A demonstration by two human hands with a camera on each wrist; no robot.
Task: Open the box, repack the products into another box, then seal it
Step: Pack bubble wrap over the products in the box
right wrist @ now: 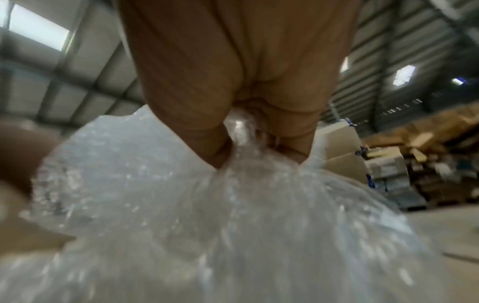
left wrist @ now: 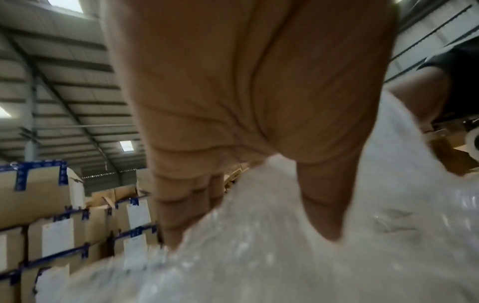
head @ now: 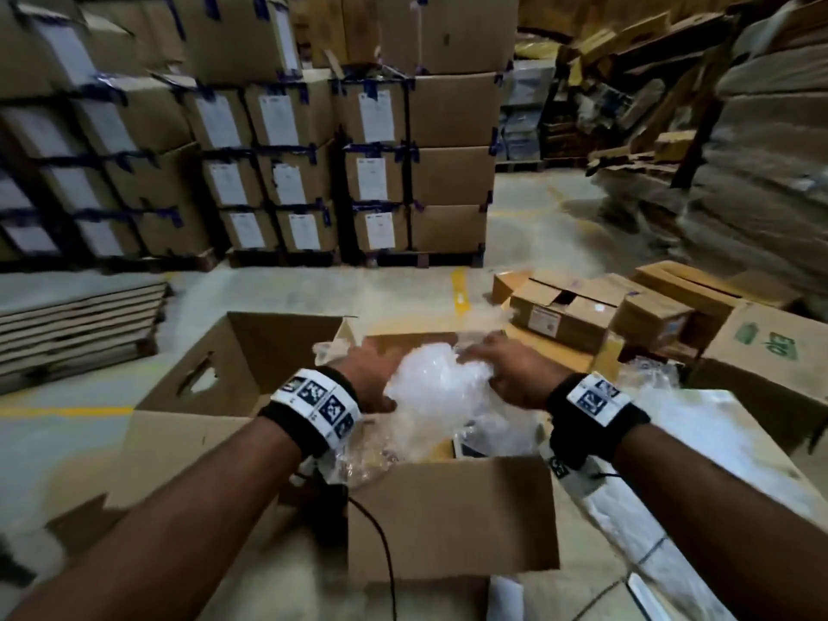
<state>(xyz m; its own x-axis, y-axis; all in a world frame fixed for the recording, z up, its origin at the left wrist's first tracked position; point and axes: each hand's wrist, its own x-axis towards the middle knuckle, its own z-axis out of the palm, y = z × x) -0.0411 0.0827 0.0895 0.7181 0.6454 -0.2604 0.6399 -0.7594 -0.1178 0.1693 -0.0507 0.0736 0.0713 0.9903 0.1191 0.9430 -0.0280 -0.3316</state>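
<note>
An open cardboard box (head: 452,517) stands in front of me with its flaps spread. A crumpled mass of clear bubble wrap (head: 430,387) bulges out of its top. My left hand (head: 367,374) grips the wrap's left side, fingers and thumb (left wrist: 324,205) sunk into the bubble wrap (left wrist: 259,256). My right hand (head: 506,369) holds the right side; in the right wrist view its fingers (right wrist: 215,143) pinch a gathered fold of the bubble wrap (right wrist: 233,225). A dark-edged product (head: 470,448) shows under the wrap inside the box; the rest of the contents are hidden.
A second open box (head: 215,374) with a hand hole sits at left. Opened cartons (head: 578,311) and loose plastic (head: 649,378) lie at right. Flattened cardboard (head: 76,324) is stacked at far left, and taped, labelled cartons (head: 313,181) stand on pallets behind.
</note>
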